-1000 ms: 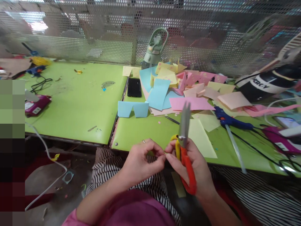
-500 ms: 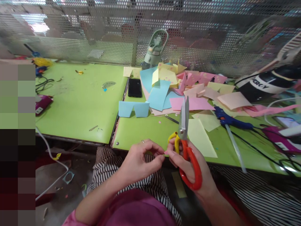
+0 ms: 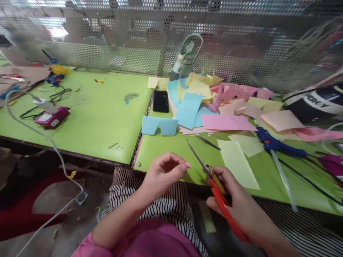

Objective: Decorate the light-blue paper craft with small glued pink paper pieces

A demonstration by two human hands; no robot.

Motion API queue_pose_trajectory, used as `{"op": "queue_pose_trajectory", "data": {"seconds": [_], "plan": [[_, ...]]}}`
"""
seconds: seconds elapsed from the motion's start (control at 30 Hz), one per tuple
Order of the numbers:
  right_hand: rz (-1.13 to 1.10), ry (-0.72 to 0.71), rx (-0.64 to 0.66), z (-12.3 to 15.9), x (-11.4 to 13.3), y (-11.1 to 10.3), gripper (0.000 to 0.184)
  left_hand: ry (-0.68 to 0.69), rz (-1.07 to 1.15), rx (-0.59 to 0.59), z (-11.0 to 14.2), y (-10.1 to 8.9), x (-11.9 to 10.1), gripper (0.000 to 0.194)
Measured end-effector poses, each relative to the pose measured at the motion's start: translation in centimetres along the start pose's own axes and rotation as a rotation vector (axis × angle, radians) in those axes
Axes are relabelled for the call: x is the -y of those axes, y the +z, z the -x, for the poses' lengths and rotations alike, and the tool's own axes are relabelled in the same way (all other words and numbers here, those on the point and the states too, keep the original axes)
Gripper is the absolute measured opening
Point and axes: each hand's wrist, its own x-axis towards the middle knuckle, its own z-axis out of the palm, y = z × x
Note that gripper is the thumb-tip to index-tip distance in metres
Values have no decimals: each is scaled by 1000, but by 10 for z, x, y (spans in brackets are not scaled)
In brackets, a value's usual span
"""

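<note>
At the near edge of the green table [image 3: 93,121], your left hand [image 3: 163,175] pinches a tiny pink scrap [image 3: 188,165] between thumb and forefinger, so the scrap sits right at those fingertips, its end poking out towards your other hand. Your right hand [image 3: 237,198] is closed around the scissors [image 3: 216,189], gripping the red and yellow handles; the blades slant forward and to the left, apart from the scrap, and you cannot tell from this angle how far they are parted. Beyond the blades lies a slim dark tool [image 3: 209,142], and near your right hand is a pale yellow sheet [image 3: 238,164]. Ahead of your left hand is a light blue paper [image 3: 168,127] with a notch cut in it, with a black phone [image 3: 160,101] just behind. To the right of the phone spreads a heap of loose papers, a blue strip [image 3: 189,110] and a pink strip [image 3: 227,122] among them, with a green-topped bottle [image 3: 183,66] at the back. Further right, a blue glue gun [image 3: 280,145] rests on its side, a clear stick [image 3: 284,182] reaching towards you from it.
</note>
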Motion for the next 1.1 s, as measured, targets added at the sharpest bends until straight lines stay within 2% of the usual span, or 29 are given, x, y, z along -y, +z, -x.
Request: {"op": "queue_pose_trajectory", "data": {"seconds": [0.1,0.23,0.4,0.63,0.93,1.1], "plan": [[191,1,-9,6,-2,-7,50,56,54,-27,-4,1,-1,23],[239,-5,-102,11,-1,-4,50,69,63,-40,-5,2,0,25],[263,8,-2,7,-2,-5,53,91,22,-36,-4,3,1,24],[174,66,28,6,3,-4,48,21,-49,-45,-2,2,1,28],[23,165,49,8,10,-2,45,32,-18,-16,-2,2,0,23],[21,144,24,10,10,-1,41,38,12,-3,-2,2,1,22]]}}
